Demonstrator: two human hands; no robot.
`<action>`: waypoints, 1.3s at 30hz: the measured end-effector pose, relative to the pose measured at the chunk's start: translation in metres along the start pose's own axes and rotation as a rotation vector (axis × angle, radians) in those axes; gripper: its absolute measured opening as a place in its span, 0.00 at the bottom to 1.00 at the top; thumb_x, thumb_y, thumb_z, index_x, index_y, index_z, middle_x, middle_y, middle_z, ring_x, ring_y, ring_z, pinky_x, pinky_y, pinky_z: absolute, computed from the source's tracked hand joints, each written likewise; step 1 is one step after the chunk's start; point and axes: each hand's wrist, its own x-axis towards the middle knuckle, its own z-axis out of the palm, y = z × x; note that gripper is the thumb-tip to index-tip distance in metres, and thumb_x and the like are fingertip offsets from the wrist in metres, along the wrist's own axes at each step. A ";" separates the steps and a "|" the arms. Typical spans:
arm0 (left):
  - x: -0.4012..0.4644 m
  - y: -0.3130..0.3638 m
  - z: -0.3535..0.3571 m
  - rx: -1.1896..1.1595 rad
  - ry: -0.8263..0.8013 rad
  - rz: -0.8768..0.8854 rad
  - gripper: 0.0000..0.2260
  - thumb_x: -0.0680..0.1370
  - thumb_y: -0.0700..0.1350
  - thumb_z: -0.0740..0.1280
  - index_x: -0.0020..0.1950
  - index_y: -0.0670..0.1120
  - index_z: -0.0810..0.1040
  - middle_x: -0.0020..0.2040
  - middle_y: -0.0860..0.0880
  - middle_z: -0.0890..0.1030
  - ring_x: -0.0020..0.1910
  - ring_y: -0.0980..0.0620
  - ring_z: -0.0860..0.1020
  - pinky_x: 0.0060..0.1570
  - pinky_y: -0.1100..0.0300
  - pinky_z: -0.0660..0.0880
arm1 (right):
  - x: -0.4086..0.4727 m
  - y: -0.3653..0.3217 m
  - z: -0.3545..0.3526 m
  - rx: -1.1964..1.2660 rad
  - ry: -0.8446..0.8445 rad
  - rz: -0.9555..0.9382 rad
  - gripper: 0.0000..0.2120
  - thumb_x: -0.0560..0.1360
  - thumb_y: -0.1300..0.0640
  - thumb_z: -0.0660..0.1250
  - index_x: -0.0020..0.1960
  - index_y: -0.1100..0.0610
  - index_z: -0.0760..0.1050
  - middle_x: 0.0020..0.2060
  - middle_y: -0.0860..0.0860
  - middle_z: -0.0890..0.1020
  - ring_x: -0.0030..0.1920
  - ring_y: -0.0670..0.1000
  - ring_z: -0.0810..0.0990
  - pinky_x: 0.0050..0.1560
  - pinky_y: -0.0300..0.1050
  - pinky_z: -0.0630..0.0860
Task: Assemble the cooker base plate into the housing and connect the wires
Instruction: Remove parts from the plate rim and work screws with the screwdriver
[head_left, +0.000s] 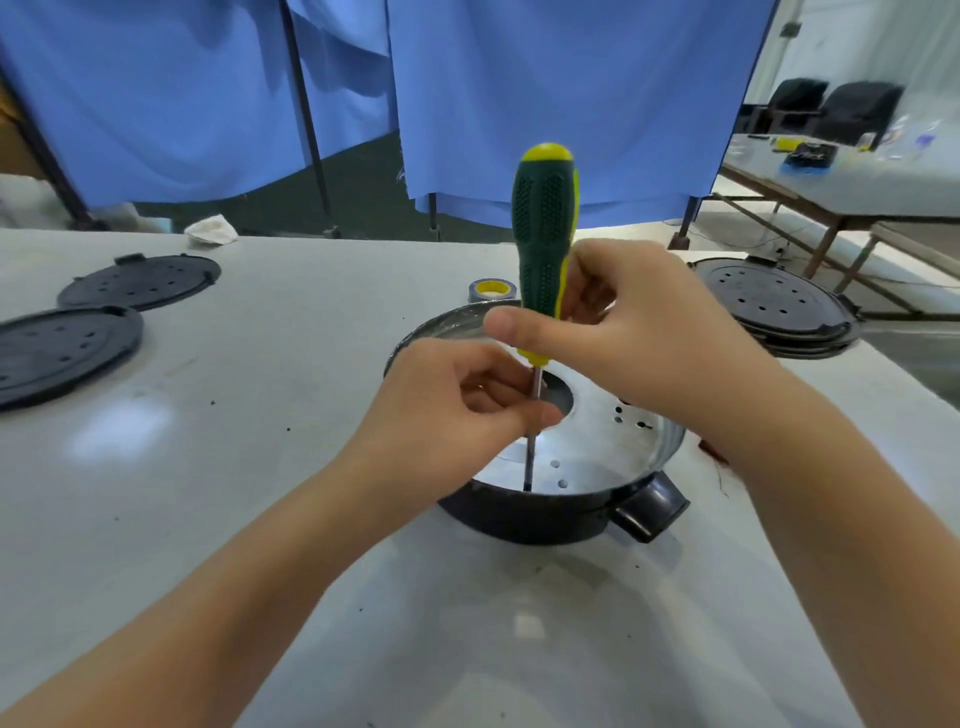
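The pot (550, 504) sits in the middle of the table (260, 415), with a shiny plate (597, 452) inside it. A screwdriver (543, 249) stands straight up in the pot. The right hand (639, 332) grips its handle. The left hand (457, 405) pinches its thin metal stick.

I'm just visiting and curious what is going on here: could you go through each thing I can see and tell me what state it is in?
screwdriver: upright, tip down on the base plate.
right hand: grips the handle's lower end.
left hand: pinches the shaft.
base plate: lying inside the housing.
housing: standing on the table.
tape roll: lying flat behind the housing.
black covers: stacked at right; two more lie at left.
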 end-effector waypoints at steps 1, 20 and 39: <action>0.002 0.001 -0.002 0.011 -0.034 -0.009 0.07 0.68 0.38 0.78 0.39 0.47 0.83 0.33 0.52 0.85 0.34 0.52 0.84 0.41 0.59 0.82 | 0.001 -0.002 -0.003 0.046 -0.061 0.039 0.27 0.65 0.30 0.66 0.44 0.54 0.77 0.36 0.46 0.82 0.37 0.43 0.80 0.40 0.38 0.75; 0.034 0.000 -0.022 -0.136 -0.680 -0.098 0.08 0.77 0.37 0.69 0.52 0.47 0.83 0.47 0.47 0.86 0.50 0.48 0.84 0.47 0.62 0.80 | 0.017 -0.006 -0.038 0.347 0.049 -0.147 0.21 0.61 0.49 0.79 0.47 0.52 0.73 0.39 0.53 0.80 0.42 0.54 0.81 0.46 0.44 0.81; 0.013 -0.008 -0.002 -0.120 -0.459 -0.091 0.09 0.80 0.38 0.64 0.57 0.43 0.81 0.46 0.50 0.86 0.46 0.56 0.85 0.45 0.67 0.79 | 0.011 -0.007 -0.036 0.526 -0.020 -0.129 0.16 0.70 0.53 0.72 0.57 0.52 0.76 0.47 0.51 0.84 0.47 0.47 0.83 0.49 0.43 0.81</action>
